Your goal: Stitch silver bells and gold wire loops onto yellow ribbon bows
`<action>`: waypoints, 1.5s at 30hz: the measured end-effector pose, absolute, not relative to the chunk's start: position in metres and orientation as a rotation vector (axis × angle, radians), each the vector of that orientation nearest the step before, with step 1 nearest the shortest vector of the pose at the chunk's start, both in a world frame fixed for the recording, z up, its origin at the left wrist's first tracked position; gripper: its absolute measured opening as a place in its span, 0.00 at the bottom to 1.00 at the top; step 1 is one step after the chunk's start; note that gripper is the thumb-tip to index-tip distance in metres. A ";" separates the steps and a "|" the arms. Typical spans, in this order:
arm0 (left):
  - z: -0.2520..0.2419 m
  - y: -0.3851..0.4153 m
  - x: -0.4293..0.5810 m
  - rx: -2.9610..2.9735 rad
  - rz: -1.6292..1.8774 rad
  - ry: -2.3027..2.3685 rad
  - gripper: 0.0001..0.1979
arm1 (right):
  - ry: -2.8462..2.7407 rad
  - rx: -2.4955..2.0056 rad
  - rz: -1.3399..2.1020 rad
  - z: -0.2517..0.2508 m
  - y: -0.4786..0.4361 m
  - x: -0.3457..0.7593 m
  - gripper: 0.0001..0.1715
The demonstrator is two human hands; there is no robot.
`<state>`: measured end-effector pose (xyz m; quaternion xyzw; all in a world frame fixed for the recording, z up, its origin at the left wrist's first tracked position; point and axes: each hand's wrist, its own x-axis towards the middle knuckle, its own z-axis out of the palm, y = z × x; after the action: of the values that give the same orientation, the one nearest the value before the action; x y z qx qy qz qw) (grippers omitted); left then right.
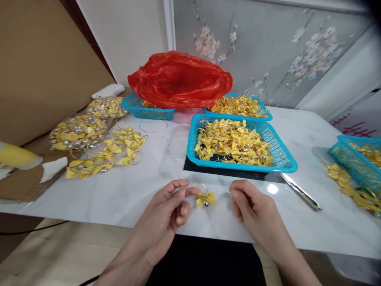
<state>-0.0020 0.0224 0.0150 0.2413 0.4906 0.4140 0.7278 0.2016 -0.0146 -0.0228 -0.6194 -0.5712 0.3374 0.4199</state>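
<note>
A yellow bow (206, 198) with a silver bead and a thin gold loop is just right of my left hand (171, 212), near the table's front edge. My left hand's thumb and fingertips are pressed together beside the bow; something thin and clear seems to be between them, too small to name. My right hand (253, 206) is closed in a pinch to the right of the bow, apart from it; whatever its fingertips hold, if anything, is too small to see. Beyond both hands stands a blue basket (242, 165) heaped with yellow bows.
Behind are two more blue baskets (149, 113) and a red plastic bag (181, 79). Loose yellow bows (127, 145) and a filled clear bag (79, 133) lie at left. Metal scissors or tweezers (302, 192) lie right. Another blue basket (354, 163) stands far right.
</note>
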 end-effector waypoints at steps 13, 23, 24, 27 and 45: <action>0.013 0.019 -0.005 0.560 1.053 1.122 0.07 | -1.634 -1.576 0.720 -0.024 -0.018 0.219 0.12; -0.018 0.023 -0.014 2.348 0.748 1.168 0.16 | -1.701 -1.556 0.690 -0.022 -0.024 0.224 0.12; -0.018 0.024 -0.014 2.420 0.780 1.145 0.16 | -1.687 -1.553 0.711 -0.021 -0.025 0.224 0.12; -0.017 0.029 -0.013 2.532 0.892 1.082 0.16 | -1.576 -1.517 0.837 -0.014 -0.029 0.220 0.14; 0.004 0.020 -0.014 2.311 1.196 0.856 0.11 | -1.415 -1.357 0.957 0.015 -0.045 0.211 0.15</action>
<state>-0.0139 0.0201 0.0041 0.8266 0.3062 0.4279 0.1998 0.2113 -0.0447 0.0152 -0.5517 -0.5752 0.3893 0.4617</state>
